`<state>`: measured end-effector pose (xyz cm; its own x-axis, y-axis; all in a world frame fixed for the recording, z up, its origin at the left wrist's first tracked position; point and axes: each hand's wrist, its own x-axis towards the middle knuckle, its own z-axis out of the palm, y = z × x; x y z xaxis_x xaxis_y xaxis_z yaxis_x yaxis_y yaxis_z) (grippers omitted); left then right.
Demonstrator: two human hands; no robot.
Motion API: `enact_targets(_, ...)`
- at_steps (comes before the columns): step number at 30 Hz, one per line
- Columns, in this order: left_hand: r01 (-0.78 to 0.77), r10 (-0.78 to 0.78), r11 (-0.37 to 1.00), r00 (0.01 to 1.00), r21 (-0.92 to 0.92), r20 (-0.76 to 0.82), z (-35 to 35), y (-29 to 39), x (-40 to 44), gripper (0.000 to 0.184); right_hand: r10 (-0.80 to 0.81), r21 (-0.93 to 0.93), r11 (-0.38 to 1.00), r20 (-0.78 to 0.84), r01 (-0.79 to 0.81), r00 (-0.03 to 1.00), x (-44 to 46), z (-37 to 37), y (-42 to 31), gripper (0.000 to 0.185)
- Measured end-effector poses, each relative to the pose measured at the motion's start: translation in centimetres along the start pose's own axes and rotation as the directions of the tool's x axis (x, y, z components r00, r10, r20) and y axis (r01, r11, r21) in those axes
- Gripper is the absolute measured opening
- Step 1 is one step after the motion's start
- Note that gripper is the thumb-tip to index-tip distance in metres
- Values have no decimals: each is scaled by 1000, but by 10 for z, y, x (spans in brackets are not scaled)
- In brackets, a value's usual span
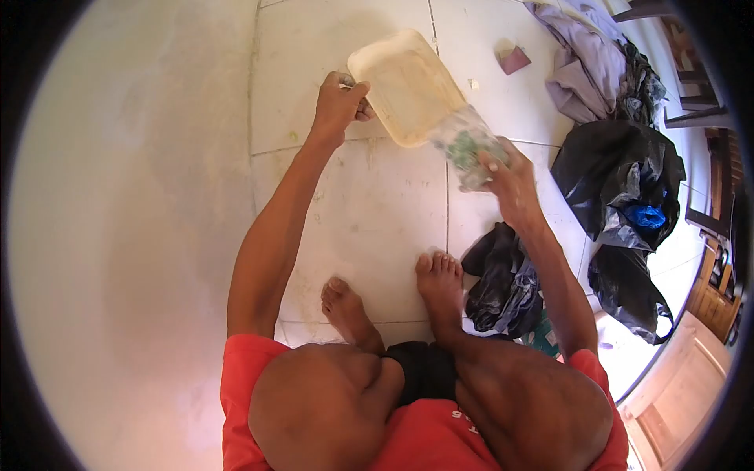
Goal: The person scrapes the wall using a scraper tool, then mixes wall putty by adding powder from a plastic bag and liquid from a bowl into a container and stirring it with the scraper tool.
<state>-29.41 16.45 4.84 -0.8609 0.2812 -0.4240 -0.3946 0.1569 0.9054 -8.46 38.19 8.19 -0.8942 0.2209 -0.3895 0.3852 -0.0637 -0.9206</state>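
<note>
A shallow cream-coloured tray (408,82) with rounded corners is held up above the tiled floor, its inside smudged with brownish marks. My left hand (343,108) grips its left edge, fingers curled round the rim. At the tray's lower right corner is a crumpled, whitish see-through plastic packet (465,147) with green on it, somewhat blurred. My right hand (506,177) is closed on this packet, which overlaps the tray's edge. Whether the green is print or contents I cannot tell.
Black plastic bags (620,177) lie on the right, one with something blue. Another black bag (503,282) rests beside my right foot. A greyish cloth (585,71) and a small maroon piece (514,60) lie farther off. A pale wall (141,235) stands left.
</note>
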Motion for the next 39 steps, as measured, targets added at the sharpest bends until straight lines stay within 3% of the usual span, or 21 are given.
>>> enact_targets(1,0,0,1000,1000,5,-1,-1,-1,-4,27,51,458,885,78,-82,996,10,7,5,32)
enact_targets(2,-1,1,1000,1000,11,11,-3,-1,-7,27,49,461,883,84,-83,995,19,16,11,32)
enact_targets(4,2,-2,1000,1000,23,13,-12,-4,-10,27,171,359,914,81,-188,982,28,33,21,36)
enact_targets(8,-26,26,1000,1000,18,8,-21,-7,-7,28,229,293,924,92,-246,969,20,27,24,39)
enact_targets(14,-11,12,1000,1000,28,-16,-21,-9,-6,28,301,160,942,-19,-294,953,-12,-4,30,31)
enact_targets(17,-13,14,999,1000,34,-17,-29,-11,-5,28,221,47,975,-50,-219,974,-32,-18,30,31)
enact_targets(18,-16,16,999,1000,37,-12,-30,-11,-6,28,20,-162,985,-186,-51,982,-36,-15,19,30)
enact_targets(19,-12,13,999,1000,41,-10,-31,-12,-7,28,-200,-381,921,-277,83,940,-41,-11,6,29)
enact_targets(20,-14,15,999,1000,37,-6,-30,-11,-9,28,-252,-510,860,-389,21,886,-41,6,-14,26)
enact_targets(21,-20,20,999,1000,30,-4,-28,-11,-10,28,-252,-511,859,-391,19,885,-28,12,-10,26)
enact_targets(22,-19,19,999,1000,28,-1,-27,-11,-10,28,-652,-745,572,-160,343,741,-5,14,-1,32)
enact_targets(23,-15,16,999,1000,39,-6,-27,-10,-11,28,-875,-826,131,164,548,455,8,19,10,38)
enact_targets(25,-16,17,999,1000,47,-15,-27,-10,-11,28,-799,-823,97,270,559,536,15,42,35,49)
enact_targets(26,-19,19,1000,1000,14,-22,-26,-12,-10,28,-704,-881,20,323,473,632,11,52,45,50)
enact_targets(33,-35,35,999,999,18,-21,-27,-9,-14,27,-670,-874,6,356,485,651,-38,37,58,47)
enact_targets(35,-44,44,999,999,21,-26,-27,-8,-17,27,-534,-853,66,408,518,740,-54,26,56,45)
enact_targets(37,-45,46,999,998,26,-33,-29,-8,-20,27,-543,-835,104,408,541,734,-61,19,52,41)
enact_targets(39,-88,88,996,996,-4,-15,-33,-7,-23,28,-575,-650,470,288,597,766,-63,11,44,31)
